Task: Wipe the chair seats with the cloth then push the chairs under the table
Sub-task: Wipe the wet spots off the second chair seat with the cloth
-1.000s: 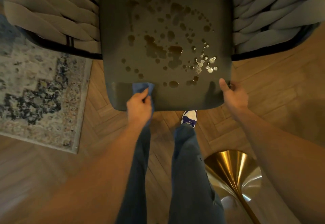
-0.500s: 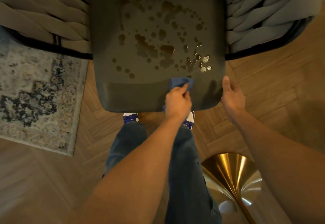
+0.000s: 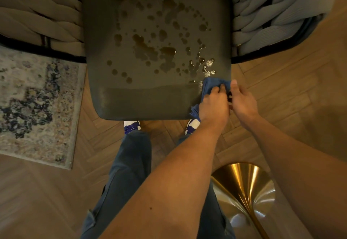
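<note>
A dark chair seat [image 3: 150, 101] fills the upper middle of the view, dotted with several brown liquid drops [image 3: 148, 49]. A smeared, wiped strip runs along its front edge. My left hand [image 3: 214, 105] grips a blue cloth [image 3: 211, 84] and presses it on the seat's front right corner. My right hand [image 3: 244, 101] sits right beside it at the seat's right edge, thumb pointing up and fingers curled at the corner; the fingertips are hidden.
Woven grey arms wrap the chair on the left [image 3: 37, 19] and right [image 3: 272, 13]. A patterned rug [image 3: 33, 103] lies on the wooden floor at the left. A shiny gold cone-shaped base [image 3: 244, 188] stands near my right leg. My shoes [image 3: 131, 126] are under the seat's front edge.
My left hand has slid the cloth rightward along the seat's front edge, from the left part to the right corner, leaving a wiped strip. My right hand stays at that corner.
</note>
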{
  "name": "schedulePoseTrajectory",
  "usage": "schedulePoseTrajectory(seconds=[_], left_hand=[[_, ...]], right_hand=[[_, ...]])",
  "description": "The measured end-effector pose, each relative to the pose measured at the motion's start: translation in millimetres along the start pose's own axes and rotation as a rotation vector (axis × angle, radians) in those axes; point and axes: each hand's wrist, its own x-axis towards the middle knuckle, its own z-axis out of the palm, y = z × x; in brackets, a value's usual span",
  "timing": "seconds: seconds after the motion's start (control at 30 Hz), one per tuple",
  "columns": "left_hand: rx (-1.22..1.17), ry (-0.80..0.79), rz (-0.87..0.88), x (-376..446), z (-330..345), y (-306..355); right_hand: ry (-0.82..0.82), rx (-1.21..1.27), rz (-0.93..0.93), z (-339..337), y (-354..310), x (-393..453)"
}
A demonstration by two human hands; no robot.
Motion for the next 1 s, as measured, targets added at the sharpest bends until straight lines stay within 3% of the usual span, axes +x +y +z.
schedulePoseTrajectory(seconds=[0.23, 0.63, 1.0], left_hand=[[0.106, 0.049, -0.034, -12, -22, -31], [0.192, 0.222, -0.204, -14, -93, -137], [0.18, 0.423, -0.389, -18, -177, -262]], right_hand=[[-0.006, -0.25, -0.104, 6, -22, 15], [-0.083, -0.221, -0.112, 16, -35, 24], [0.028, -0.229, -0.174, 29, -54, 40]])
